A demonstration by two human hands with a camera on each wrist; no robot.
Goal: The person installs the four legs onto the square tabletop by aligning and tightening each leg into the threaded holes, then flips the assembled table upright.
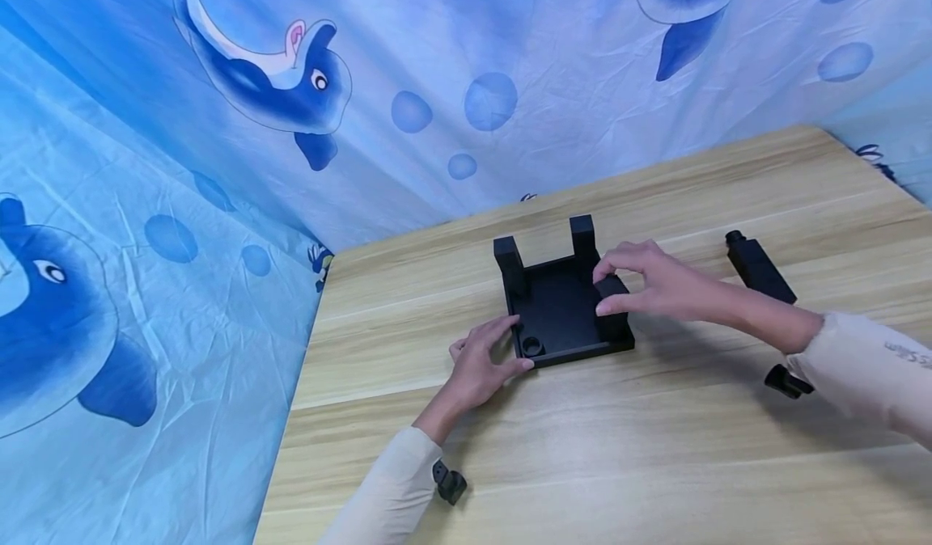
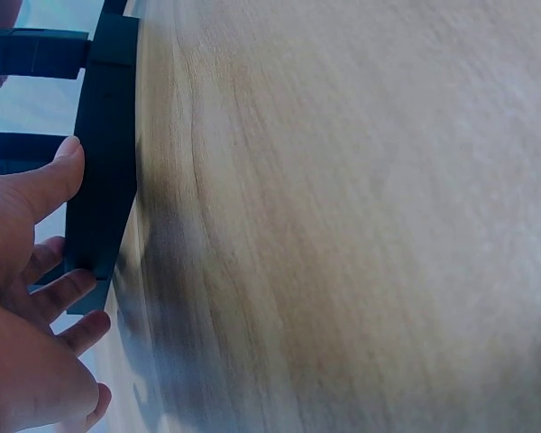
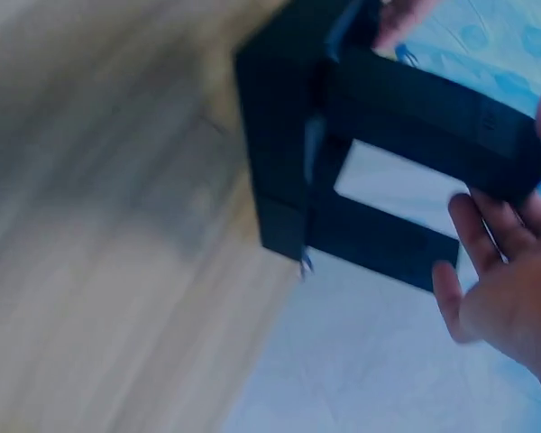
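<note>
A black post [image 1: 613,330] stands at the near right corner of a black tray [image 1: 571,357], its long axis upright and its top end pointed up between the fingers of the right hand [image 1: 648,283]. The post is pinched near its top between thumb and fingers, the grip being narrowed to the post's width; as the right wrist view is blurred, it cannot be told whether its foot is fully seated. The tray's near left corner is straddled by the left hand [image 1: 476,367], the thumb being set against the near wall and the fingers against the left wall, so that the corner is held between them. Just inside that corner a round socket [image 1: 533,346] is seen. The two far corners are occupied by a far left post [image 1: 511,264] and a far right post [image 1: 582,236], both upright. Well apart to the right, beyond the right forearm, a loose post [image 1: 760,268] is laid on its side on the wooden table [image 1: 619,456], its long axis slanted and its narrow peg pointed away and leftward. The table is bordered by a blue cloth [image 1: 408,35] printed with sea animals.
</note>
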